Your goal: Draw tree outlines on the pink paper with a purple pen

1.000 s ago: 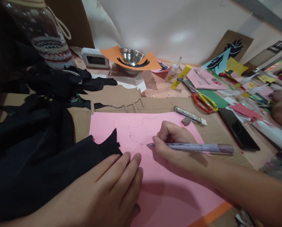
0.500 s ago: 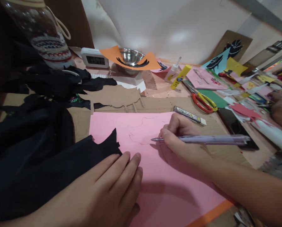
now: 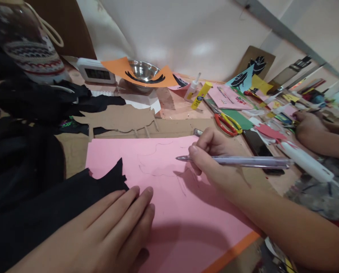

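My right hand (image 3: 212, 155) grips a pale purple mechanical pencil (image 3: 243, 161), its tip just over the pink paper (image 3: 172, 212). Thin grey outlines are drawn on the sheet around and below the tip. Flat on the paper's left part lies my left hand (image 3: 115, 223), fingers stretched out and holding nothing. Under and beside its fingers is a piece of black fabric (image 3: 101, 185) with a jagged cut edge. Behind the paper rests a brown cardboard cutout (image 3: 118, 117) with thin legs. A small lead case (image 3: 198, 132) is mostly hidden behind my right hand.
Scissors (image 3: 228, 123) with red and yellow handles, a dark phone (image 3: 259, 146) and a white glue gun (image 3: 308, 161) lie to the right. A glue stick (image 3: 201, 95), metal bowl (image 3: 143, 72), digital clock (image 3: 97, 71) and bottle (image 3: 34, 49) stand behind. Another person's hand (image 3: 308, 125) is far right.
The view has turned right, so things sit further left. My right hand with the mechanical pencil has moved up the sheet, and leg-like lines now show below. My left hand stays on the paper.
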Motion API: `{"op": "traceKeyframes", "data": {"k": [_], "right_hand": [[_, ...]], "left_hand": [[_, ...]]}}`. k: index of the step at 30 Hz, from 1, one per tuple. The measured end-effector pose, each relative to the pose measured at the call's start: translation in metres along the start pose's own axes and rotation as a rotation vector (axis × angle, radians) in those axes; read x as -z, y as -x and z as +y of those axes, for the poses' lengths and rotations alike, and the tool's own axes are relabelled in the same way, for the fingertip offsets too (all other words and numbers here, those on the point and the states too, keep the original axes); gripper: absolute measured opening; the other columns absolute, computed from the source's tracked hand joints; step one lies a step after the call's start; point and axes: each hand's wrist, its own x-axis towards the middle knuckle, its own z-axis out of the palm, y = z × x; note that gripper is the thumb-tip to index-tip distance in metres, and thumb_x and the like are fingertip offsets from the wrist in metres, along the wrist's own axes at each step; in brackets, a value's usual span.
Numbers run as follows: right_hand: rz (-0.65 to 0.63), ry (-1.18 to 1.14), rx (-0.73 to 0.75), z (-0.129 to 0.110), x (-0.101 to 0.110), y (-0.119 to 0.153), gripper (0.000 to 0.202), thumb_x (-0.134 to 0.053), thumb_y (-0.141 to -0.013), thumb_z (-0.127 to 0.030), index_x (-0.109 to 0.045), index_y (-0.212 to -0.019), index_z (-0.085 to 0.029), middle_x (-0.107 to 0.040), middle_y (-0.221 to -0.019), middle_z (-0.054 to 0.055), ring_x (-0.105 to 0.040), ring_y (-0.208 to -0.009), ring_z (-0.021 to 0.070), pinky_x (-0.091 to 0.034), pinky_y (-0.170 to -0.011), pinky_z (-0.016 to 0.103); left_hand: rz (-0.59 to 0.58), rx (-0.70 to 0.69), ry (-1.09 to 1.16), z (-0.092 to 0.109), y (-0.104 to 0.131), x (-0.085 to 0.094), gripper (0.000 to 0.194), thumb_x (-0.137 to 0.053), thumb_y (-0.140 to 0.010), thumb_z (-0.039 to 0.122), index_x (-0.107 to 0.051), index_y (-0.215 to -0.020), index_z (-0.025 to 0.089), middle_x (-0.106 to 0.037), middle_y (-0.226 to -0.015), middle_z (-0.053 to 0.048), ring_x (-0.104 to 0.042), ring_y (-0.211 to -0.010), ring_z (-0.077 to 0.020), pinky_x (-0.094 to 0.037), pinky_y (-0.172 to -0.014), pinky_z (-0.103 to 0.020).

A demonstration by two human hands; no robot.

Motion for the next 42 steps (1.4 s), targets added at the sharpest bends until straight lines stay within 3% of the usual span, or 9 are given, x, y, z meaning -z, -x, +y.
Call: {"op": "traceKeyframes", "data": {"k": [3, 7, 12, 20, 26, 35, 42], "right_hand": [[-0.069, -0.052, -0.046, -0.003, -0.007, 0.003, 0.03, -0.082, -0.089, -0.032, -0.055, -0.077, -0.028, -0.058, -0.062, -0.007, -0.049, -0.052, 0.0126, -0.042, -0.049, 0.026], [-0.133, -0.029, -0.107, -0.002, -0.014, 0.007, 0.031, -0.089, -0.083, -0.032, -0.059, -0.079, -0.026, -0.065, -0.07, -0.004, -0.055, -0.058, 0.0142, -0.043, -0.049, 0.026], [-0.179, 0.02, -0.139, 0.017, -0.017, 0.01, 0.037, -0.085, -0.093, -0.032, -0.052, -0.076, -0.026, -0.057, -0.061, -0.008, -0.048, -0.052, 0.0119, -0.034, -0.048, 0.026], [-0.229, 0.007, -0.177, 0.028, -0.019, 0.008, 0.039, -0.073, -0.1, -0.025, -0.043, -0.075, -0.027, -0.049, -0.06, -0.01, -0.044, -0.051, 0.0112, -0.032, -0.047, 0.026], [-0.234, -0.023, -0.205, 0.026, -0.02, 0.008, 0.038, -0.073, -0.101, -0.027, -0.044, -0.077, -0.028, -0.049, -0.058, -0.009, -0.045, -0.049, 0.012, -0.032, -0.045, 0.026], [-0.259, 0.021, -0.202, 0.022, -0.018, 0.006, 0.038, -0.072, -0.1, -0.028, -0.044, -0.075, -0.027, -0.049, -0.058, -0.008, -0.043, -0.049, 0.0118, -0.032, -0.046, 0.025], [-0.241, -0.007, -0.196, 0.022, -0.021, 0.007, 0.038, -0.073, -0.1, -0.028, -0.044, -0.075, -0.028, -0.049, -0.058, -0.009, -0.044, -0.049, 0.0123, -0.032, -0.045, 0.026]], "left_hand": [[0.034, 0.035, 0.02, 0.004, -0.007, 0.003, 0.032, -0.052, -0.117, 0.036, -0.067, -0.14, 0.019, -0.079, -0.142, -0.006, -0.067, -0.132, -0.0215, -0.031, -0.134, -0.036], [-0.002, 0.007, -0.032, 0.005, -0.014, 0.006, 0.033, -0.048, -0.118, 0.035, -0.071, -0.136, 0.021, -0.079, -0.141, -0.006, -0.069, -0.129, -0.0224, -0.04, -0.127, -0.038], [-0.168, -0.006, -0.045, 0.005, -0.02, 0.009, 0.051, -0.065, -0.106, 0.05, -0.069, -0.15, 0.024, -0.074, -0.15, -0.012, -0.067, -0.137, -0.0327, -0.053, -0.121, -0.051], [-0.252, -0.032, -0.042, 0.002, -0.022, 0.01, 0.056, -0.065, -0.106, 0.054, -0.067, -0.154, 0.026, -0.069, -0.157, -0.012, -0.062, -0.144, -0.033, -0.048, -0.125, -0.052], [-0.134, -0.099, -0.136, 0.004, -0.018, 0.011, 0.041, -0.046, -0.116, 0.039, -0.075, -0.139, 0.022, -0.076, -0.148, -0.007, -0.065, -0.133, -0.0243, -0.048, -0.118, -0.04], [-0.248, -0.001, -0.031, 0.009, -0.024, 0.006, 0.06, -0.065, -0.106, 0.06, -0.067, -0.155, 0.026, -0.068, -0.158, -0.012, -0.058, -0.149, -0.0346, -0.045, -0.129, -0.054], [-0.191, -0.054, -0.08, 0.007, -0.025, 0.014, 0.046, -0.059, -0.111, 0.05, -0.072, -0.147, 0.025, -0.073, -0.152, -0.01, -0.064, -0.139, -0.0288, -0.047, -0.123, -0.045]]}}
